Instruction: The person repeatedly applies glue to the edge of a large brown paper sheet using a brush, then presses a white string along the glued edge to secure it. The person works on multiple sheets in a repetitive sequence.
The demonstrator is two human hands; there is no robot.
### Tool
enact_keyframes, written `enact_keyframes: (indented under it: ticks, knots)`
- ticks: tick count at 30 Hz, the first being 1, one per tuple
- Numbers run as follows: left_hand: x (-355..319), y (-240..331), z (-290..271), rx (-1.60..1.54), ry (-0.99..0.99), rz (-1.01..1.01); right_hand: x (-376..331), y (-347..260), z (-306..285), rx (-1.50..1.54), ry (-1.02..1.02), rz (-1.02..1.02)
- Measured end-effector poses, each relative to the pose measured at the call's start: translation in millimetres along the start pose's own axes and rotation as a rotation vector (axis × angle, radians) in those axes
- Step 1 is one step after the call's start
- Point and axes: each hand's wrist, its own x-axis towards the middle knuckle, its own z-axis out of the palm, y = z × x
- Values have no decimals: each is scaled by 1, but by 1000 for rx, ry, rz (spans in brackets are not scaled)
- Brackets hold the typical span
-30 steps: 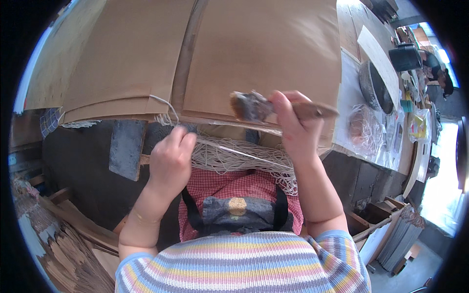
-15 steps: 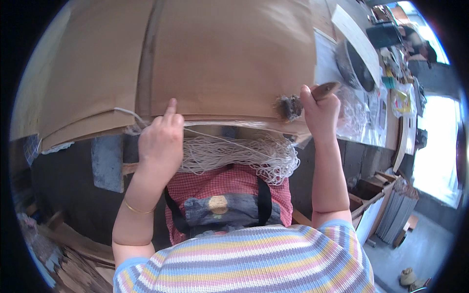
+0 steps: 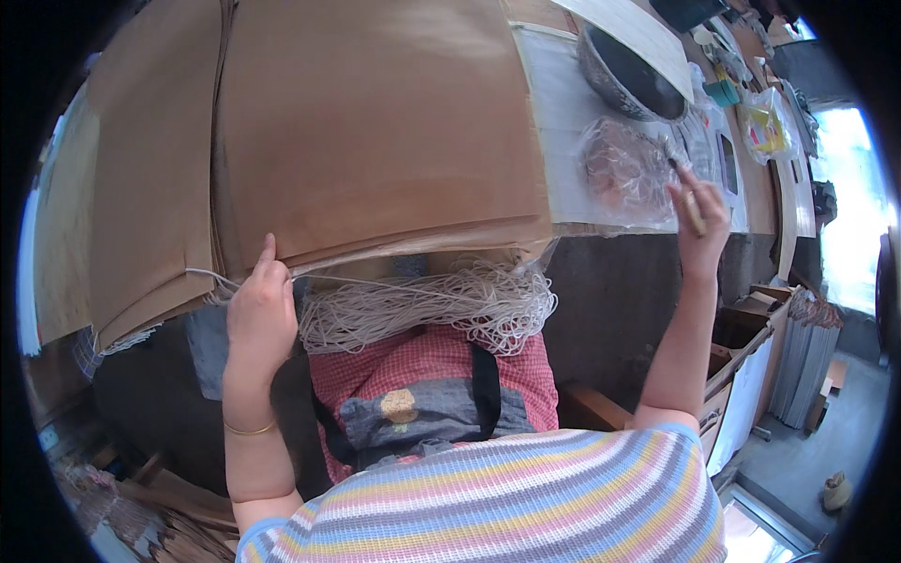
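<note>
So the left hand [image 3: 260,314] is pressing its fingers together on the near edge of the brown paper stack [image 3: 375,131], right above the tangle of white cord [image 3: 432,305] in the lap. The right hand [image 3: 699,220] is off to the right, pinching a thin stick [image 3: 693,208] by the clear plastic bag [image 3: 624,174] and dark bowl [image 3: 624,70] on the table [image 3: 563,113].

Daylight floods in from the right, where a window [image 3: 849,216] burns out to near white; the brown cardboard sheets [image 3: 375,131] are evenly and softly lit, without glare; the space under the table [image 3: 610,281] edge lies in deep shadow; a black fisheye ring closes the corners, and straight edges bow toward the rim; focus softens slightly at the margins.
</note>
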Motion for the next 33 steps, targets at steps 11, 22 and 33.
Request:
enact_keyframes:
  ticks: [11,22,33]
  knots:
    - [-62,44,-91,-1159,181,211,-86,-161,19,882,-695,109]
    - [-8,-12,-78,-519,408,24,-6,-124,-5,697,-452,-23]
    - [41,-57,-3,-38,320,-120,-8,-108,119,498,-530,312]
